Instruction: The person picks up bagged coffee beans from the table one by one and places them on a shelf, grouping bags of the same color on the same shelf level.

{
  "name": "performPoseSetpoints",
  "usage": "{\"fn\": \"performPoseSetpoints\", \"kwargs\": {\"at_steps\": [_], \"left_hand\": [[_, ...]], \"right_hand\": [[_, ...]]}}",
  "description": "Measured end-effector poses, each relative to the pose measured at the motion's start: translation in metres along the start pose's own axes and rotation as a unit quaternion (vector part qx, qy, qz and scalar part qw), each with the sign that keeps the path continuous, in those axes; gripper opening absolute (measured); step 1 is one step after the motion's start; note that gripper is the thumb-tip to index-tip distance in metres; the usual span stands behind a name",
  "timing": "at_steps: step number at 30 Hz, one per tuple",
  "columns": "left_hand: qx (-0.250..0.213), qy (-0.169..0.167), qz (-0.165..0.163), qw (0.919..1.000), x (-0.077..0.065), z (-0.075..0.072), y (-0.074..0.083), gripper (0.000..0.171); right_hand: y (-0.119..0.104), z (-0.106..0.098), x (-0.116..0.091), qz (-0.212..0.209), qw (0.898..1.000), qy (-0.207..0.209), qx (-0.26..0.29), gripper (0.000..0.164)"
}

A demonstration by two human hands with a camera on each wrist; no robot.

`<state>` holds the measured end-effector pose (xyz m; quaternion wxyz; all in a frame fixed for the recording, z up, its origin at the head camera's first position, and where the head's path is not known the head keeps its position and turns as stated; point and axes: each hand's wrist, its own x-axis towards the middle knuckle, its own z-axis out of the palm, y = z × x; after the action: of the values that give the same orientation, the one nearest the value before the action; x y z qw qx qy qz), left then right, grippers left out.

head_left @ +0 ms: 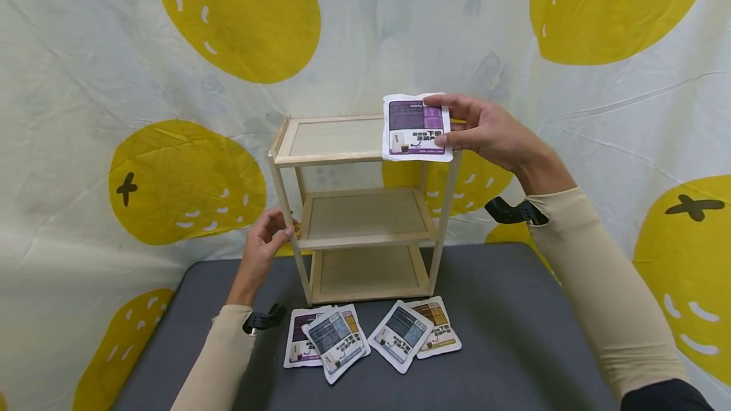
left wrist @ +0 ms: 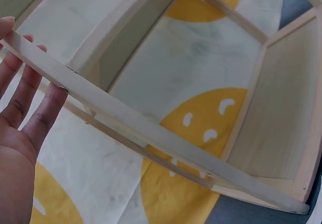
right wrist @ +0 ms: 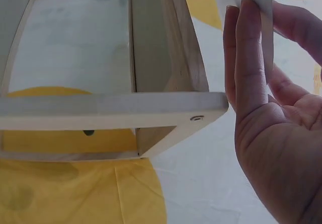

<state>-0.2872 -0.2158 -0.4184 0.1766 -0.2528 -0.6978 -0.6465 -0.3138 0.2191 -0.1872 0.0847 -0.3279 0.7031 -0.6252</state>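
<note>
A three-tier wooden shelf [head_left: 365,241] stands on the grey table. My left hand [head_left: 267,236] grips its left front post at about middle-tier height; in the left wrist view the fingers [left wrist: 44,114] lie behind the post and the thumb in front. Between thumb and fingers, my right hand [head_left: 485,130] pinches a white-edged purple coffee packet [head_left: 408,120] by its right side. The packet is upright and overlaps the right end of the top tier in the head view. From the right wrist, the packet [right wrist: 268,38] shows nearly edge-on beside the shelf corner [right wrist: 214,104].
Several packets lie overlapping on the table before the shelf: a purple one [head_left: 299,341] and a dark one [head_left: 337,342] at left, another dark one [head_left: 401,335] and an orange-brown one [head_left: 438,325] at right. A curtain [head_left: 354,30] with yellow fruit prints hangs behind.
</note>
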Motion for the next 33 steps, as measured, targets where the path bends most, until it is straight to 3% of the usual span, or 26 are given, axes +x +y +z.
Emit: {"fn": "performPoseSetpoints", "kwargs": {"at_steps": [10, 27, 33], "left_hand": [[-0.009, 0.001, 0.004, 0.9999, 0.0, 0.001, -0.003, 0.033], [-0.009, 0.0, 0.004, 1.0, 0.001, 0.0, -0.006, 0.031], [-0.007, 0.002, 0.001, 1.0, 0.001, 0.0, -0.004, 0.031]], "right_hand": [[0.001, -0.011, 0.014, 0.028, 1.0, 0.014, -0.002, 0.067], [0.006, -0.021, 0.036, 0.069, 0.993, 0.035, -0.086, 0.066], [0.007, -0.022, 0.038, 0.088, 0.992, 0.057, -0.071, 0.063]]}}
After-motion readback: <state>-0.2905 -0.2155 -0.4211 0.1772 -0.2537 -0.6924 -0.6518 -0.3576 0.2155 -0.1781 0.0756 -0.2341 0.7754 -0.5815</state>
